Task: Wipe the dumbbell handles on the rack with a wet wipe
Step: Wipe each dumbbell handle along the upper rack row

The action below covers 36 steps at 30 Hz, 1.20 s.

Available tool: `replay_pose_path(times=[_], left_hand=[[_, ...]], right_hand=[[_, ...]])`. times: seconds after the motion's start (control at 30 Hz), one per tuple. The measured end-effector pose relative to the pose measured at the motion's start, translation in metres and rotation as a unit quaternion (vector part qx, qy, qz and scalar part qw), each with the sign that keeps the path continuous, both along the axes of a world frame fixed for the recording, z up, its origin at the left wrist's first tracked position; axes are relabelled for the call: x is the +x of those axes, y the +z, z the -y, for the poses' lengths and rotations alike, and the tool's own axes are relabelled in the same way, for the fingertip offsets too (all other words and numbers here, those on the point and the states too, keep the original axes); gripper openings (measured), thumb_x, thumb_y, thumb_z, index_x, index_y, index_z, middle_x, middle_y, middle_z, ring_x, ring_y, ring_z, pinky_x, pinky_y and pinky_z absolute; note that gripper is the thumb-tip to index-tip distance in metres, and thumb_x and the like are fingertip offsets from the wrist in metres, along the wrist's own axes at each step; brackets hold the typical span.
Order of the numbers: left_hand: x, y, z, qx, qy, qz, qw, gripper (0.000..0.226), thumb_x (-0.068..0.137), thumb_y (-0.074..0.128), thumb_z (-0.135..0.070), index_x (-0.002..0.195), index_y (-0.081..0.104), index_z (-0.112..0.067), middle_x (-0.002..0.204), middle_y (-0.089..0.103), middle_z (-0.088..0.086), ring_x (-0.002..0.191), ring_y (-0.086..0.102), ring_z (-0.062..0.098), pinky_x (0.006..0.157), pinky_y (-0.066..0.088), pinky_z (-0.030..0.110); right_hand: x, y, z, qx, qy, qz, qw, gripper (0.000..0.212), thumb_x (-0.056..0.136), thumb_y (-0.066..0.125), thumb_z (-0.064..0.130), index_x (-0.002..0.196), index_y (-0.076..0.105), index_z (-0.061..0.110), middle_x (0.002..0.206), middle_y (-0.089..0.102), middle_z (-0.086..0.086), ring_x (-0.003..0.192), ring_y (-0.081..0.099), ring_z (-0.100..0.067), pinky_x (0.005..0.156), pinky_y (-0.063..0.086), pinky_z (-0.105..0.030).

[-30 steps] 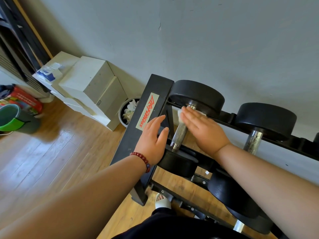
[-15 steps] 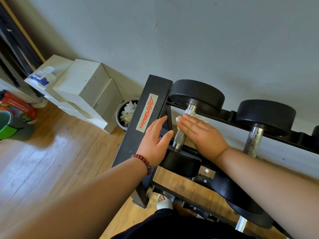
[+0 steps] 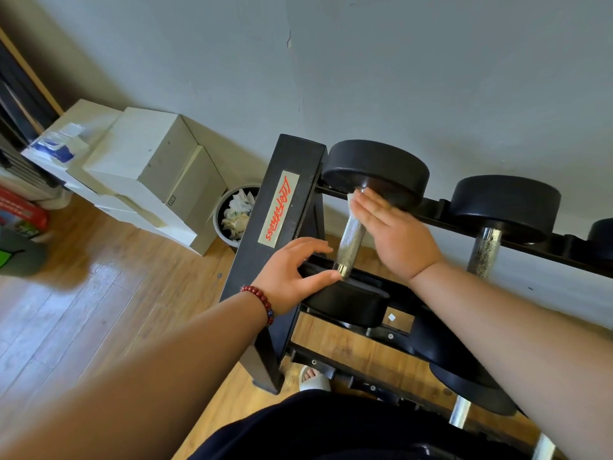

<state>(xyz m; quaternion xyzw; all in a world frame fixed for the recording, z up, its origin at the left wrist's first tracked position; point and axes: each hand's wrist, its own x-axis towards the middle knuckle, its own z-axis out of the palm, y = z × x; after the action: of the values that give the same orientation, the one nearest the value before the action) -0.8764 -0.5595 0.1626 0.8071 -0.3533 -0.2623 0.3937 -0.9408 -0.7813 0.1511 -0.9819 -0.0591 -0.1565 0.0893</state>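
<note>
Just beside rack, bin of paper

The wet wipe lies almost wholly under the right hand, only a white corner showing, and the hand also covers the upper end of the dumbbell handle. The right edge cuts off a third dumbbell; the left edge cuts a blurred green and grey container.

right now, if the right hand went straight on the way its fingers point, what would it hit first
The right hand lies flat on the wet wipe at the upper end of the knurled handle. Its fingers point up along the handle, so it would probably meet the dumbbell's far black head almost at once.
</note>
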Motion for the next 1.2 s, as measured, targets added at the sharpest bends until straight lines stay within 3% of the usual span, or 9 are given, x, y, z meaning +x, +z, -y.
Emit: replay_pose_path(times=[0.13,0.3,0.47,0.6,0.77,0.87,0.97,1.1,1.2], left_hand=[[-0.001,-0.001,0.000,-0.010,0.009,0.005,1.000,0.068,0.075,0.043,-0.071,0.117,0.064,-0.021,0.119,0.058,-0.012,0.109,0.048,-0.010,0.090,0.030,-0.001],[-0.001,-0.004,0.001,-0.016,0.014,-0.004,1.000,0.059,0.079,0.037,-0.067,0.108,0.065,-0.024,0.107,0.062,-0.011,0.103,0.053,-0.003,0.086,0.038,0.008],[-0.001,-0.004,0.001,-0.016,0.018,-0.003,1.000,0.057,0.078,0.037,-0.068,0.104,0.066,-0.026,0.103,0.062,-0.011,0.099,0.054,-0.001,0.083,0.039,0.010],[-0.001,-0.004,0.001,-0.011,0.017,-0.002,1.000,0.055,0.078,0.036,-0.068,0.102,0.065,-0.028,0.100,0.061,-0.012,0.097,0.053,-0.002,0.081,0.038,0.008],[-0.002,-0.004,0.001,-0.018,0.018,0.004,1.000,0.052,0.079,0.036,-0.066,0.101,0.065,-0.028,0.098,0.061,-0.013,0.096,0.052,-0.004,0.078,0.035,0.001],[-0.002,-0.003,0.001,-0.016,0.019,-0.002,1.000,0.051,0.078,0.036,-0.066,0.100,0.064,-0.030,0.098,0.060,-0.014,0.096,0.052,-0.005,0.076,0.035,0.000],[-0.002,-0.004,0.001,-0.016,0.019,-0.002,1.000,0.054,0.077,0.035,-0.067,0.102,0.064,-0.028,0.098,0.060,-0.014,0.096,0.052,-0.004,0.076,0.035,0.001],[-0.001,-0.004,0.002,-0.023,0.017,0.005,1.000,0.055,0.079,0.035,-0.065,0.103,0.064,-0.026,0.097,0.060,-0.014,0.096,0.051,-0.004,0.076,0.034,0.000],[-0.002,-0.004,0.001,-0.026,0.024,-0.002,0.999,0.053,0.078,0.035,-0.065,0.104,0.063,-0.028,0.098,0.059,-0.016,0.097,0.051,-0.007,0.076,0.034,-0.001]], right_hand=[[-0.017,-0.011,-0.012,-0.025,0.090,-0.003,0.996,0.053,0.084,0.043,-0.009,0.135,0.053,0.002,0.139,0.054,-0.014,0.132,0.046,-0.028,0.104,0.038,-0.046],[-0.001,0.001,0.001,-0.012,0.003,-0.001,1.000,0.055,0.086,0.034,-0.008,0.138,0.049,0.001,0.141,0.051,-0.017,0.131,0.047,-0.032,0.097,0.048,-0.049],[-0.017,-0.005,-0.007,-0.047,0.095,-0.023,0.994,0.066,0.073,0.058,-0.019,0.135,0.053,0.002,0.139,0.054,-0.014,0.129,0.050,-0.029,0.102,0.042,-0.045],[0.001,0.006,0.003,-0.025,0.007,-0.027,0.999,0.054,0.087,0.032,-0.005,0.138,0.048,0.002,0.141,0.051,-0.016,0.131,0.048,-0.032,0.099,0.048,-0.048],[-0.023,-0.004,-0.013,-0.070,0.101,-0.030,0.992,0.052,0.085,0.042,-0.006,0.135,0.052,0.001,0.139,0.054,-0.015,0.129,0.050,-0.030,0.103,0.036,-0.042],[-0.008,0.003,0.005,-0.049,0.041,-0.036,0.997,0.056,0.088,0.026,-0.001,0.140,0.047,0.003,0.143,0.050,-0.015,0.132,0.046,-0.029,0.102,0.039,-0.041],[-0.004,-0.002,-0.006,-0.018,0.004,-0.027,0.999,0.059,0.084,0.042,-0.013,0.141,0.045,0.002,0.144,0.047,-0.016,0.135,0.041,-0.030,0.104,0.037,-0.044],[-0.020,-0.002,-0.007,-0.070,0.143,-0.034,0.987,0.049,0.088,0.038,0.000,0.134,0.054,0.002,0.138,0.055,-0.014,0.128,0.051,-0.028,0.106,0.034,-0.044],[-0.004,0.006,0.012,-0.068,0.090,-0.034,0.993,0.054,0.084,0.046,-0.012,0.136,0.052,0.002,0.138,0.054,-0.014,0.128,0.052,-0.029,0.104,0.035,-0.043]])
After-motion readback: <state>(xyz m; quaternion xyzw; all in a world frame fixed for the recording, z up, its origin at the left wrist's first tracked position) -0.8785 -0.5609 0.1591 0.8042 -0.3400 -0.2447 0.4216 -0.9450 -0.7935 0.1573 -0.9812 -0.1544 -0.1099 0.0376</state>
